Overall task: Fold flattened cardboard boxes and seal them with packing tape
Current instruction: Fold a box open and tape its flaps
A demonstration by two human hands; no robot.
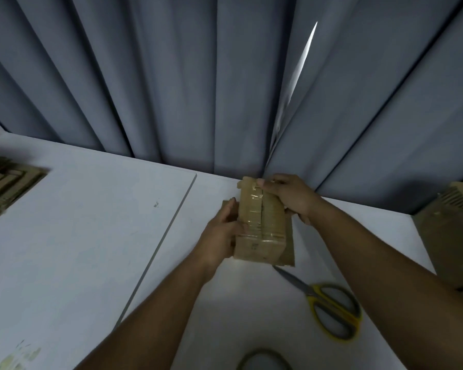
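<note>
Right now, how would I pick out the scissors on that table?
On the white table, look just nearer than the taped cardboard box. The scissors lie flat there, blades pointing at the box. Only they have yellow handles.

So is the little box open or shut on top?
Shut. The box has its top flaps meeting at a middle seam, with shiny tape stuck over it.

The left hand and right hand were bare; both forearms, either side of the scissors, showed bare skin throughout.
</note>
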